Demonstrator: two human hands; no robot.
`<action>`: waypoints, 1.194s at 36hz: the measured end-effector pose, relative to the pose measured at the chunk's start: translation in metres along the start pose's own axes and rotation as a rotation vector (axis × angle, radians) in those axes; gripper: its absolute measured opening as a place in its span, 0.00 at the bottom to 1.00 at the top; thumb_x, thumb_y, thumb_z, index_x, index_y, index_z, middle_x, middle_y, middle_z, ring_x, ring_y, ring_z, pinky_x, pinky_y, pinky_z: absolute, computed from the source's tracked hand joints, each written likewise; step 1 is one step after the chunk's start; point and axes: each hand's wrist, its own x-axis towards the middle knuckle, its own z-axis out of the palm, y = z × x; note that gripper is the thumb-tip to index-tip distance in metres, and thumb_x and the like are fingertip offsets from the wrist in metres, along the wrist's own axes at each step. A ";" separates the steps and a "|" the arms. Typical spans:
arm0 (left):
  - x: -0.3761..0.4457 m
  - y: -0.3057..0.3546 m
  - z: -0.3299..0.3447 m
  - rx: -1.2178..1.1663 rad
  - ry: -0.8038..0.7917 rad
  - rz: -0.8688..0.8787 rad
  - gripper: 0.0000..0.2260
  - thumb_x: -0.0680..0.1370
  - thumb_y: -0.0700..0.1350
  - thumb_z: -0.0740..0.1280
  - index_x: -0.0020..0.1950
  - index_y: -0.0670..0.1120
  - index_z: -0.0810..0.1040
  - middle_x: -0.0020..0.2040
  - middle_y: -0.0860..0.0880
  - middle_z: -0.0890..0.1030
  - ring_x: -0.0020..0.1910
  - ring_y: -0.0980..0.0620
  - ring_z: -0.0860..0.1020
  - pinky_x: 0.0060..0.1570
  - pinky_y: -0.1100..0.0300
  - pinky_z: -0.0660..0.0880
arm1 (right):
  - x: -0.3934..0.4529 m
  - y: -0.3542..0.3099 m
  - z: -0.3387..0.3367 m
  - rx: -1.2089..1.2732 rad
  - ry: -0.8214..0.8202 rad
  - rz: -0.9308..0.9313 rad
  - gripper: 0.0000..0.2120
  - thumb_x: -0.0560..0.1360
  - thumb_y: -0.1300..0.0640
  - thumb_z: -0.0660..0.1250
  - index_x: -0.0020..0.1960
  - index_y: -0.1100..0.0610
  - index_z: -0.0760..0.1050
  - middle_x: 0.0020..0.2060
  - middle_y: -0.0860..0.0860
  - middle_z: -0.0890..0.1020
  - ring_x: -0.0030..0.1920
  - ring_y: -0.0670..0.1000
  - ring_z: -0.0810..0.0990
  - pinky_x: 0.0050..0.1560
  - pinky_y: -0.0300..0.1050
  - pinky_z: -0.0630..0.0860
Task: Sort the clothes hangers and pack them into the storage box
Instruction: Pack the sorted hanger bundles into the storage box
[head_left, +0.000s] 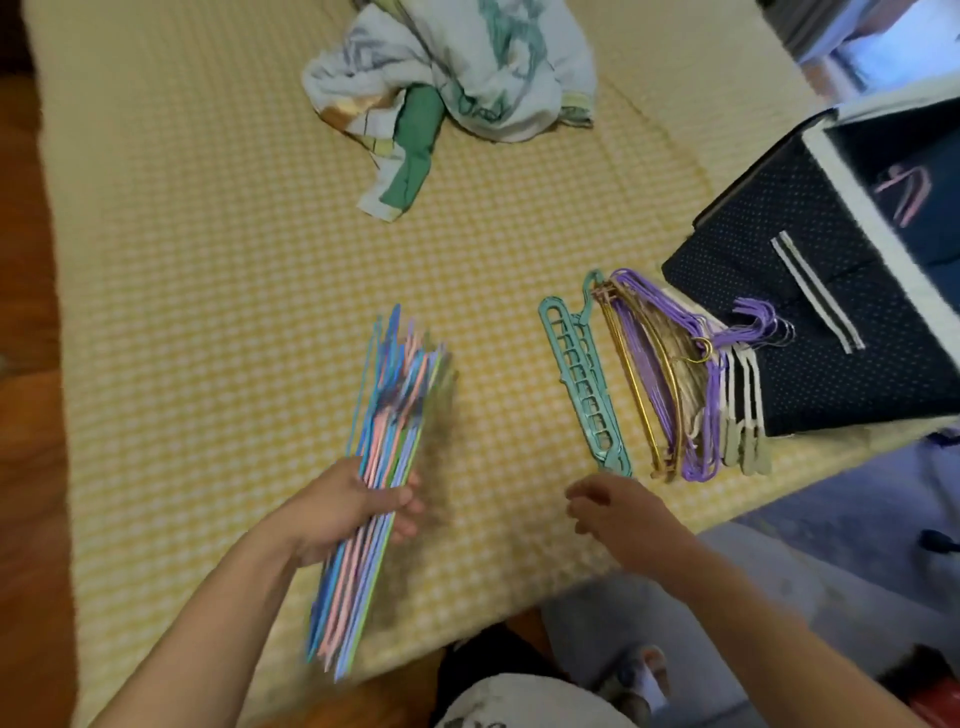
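Observation:
My left hand (358, 506) grips a thick bundle of thin blue, pink and green hangers (384, 452), held on edge above the yellow checked bed. My right hand (618, 512) hovers with loosely curled fingers and holds nothing, just below a teal slotted hanger (582, 379). Beside the teal one lies a pile of gold, purple and cream hangers (685, 384). The dark dotted storage box (810, 291) stands at the right, open on top, with a pink hanger (906, 192) inside.
A crumpled white and green cloth (452, 88) lies at the far middle of the yellow checked mattress (208, 260). Wooden floor runs along the left edge. Grey-clad legs and blue fabric show at the bottom right.

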 end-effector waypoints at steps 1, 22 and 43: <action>-0.015 0.009 0.010 -0.047 -0.065 0.006 0.09 0.76 0.35 0.73 0.55 0.36 0.79 0.43 0.37 0.84 0.36 0.42 0.84 0.36 0.53 0.82 | -0.009 0.000 -0.011 0.063 0.023 -0.031 0.06 0.79 0.58 0.65 0.51 0.51 0.80 0.45 0.51 0.84 0.45 0.50 0.84 0.50 0.48 0.81; -0.144 0.174 0.434 0.587 -0.773 0.104 0.08 0.81 0.31 0.62 0.56 0.40 0.77 0.44 0.44 0.83 0.39 0.49 0.84 0.41 0.55 0.81 | -0.175 0.131 -0.338 -0.166 0.084 -1.019 0.10 0.77 0.57 0.64 0.54 0.58 0.82 0.51 0.58 0.81 0.49 0.56 0.80 0.55 0.51 0.74; -0.076 0.238 0.604 1.532 0.692 1.074 0.34 0.55 0.48 0.79 0.58 0.56 0.70 0.39 0.54 0.72 0.29 0.46 0.76 0.24 0.57 0.58 | -0.167 0.174 -0.504 -0.646 0.662 -0.924 0.21 0.66 0.49 0.57 0.58 0.46 0.73 0.47 0.49 0.83 0.46 0.55 0.81 0.40 0.43 0.67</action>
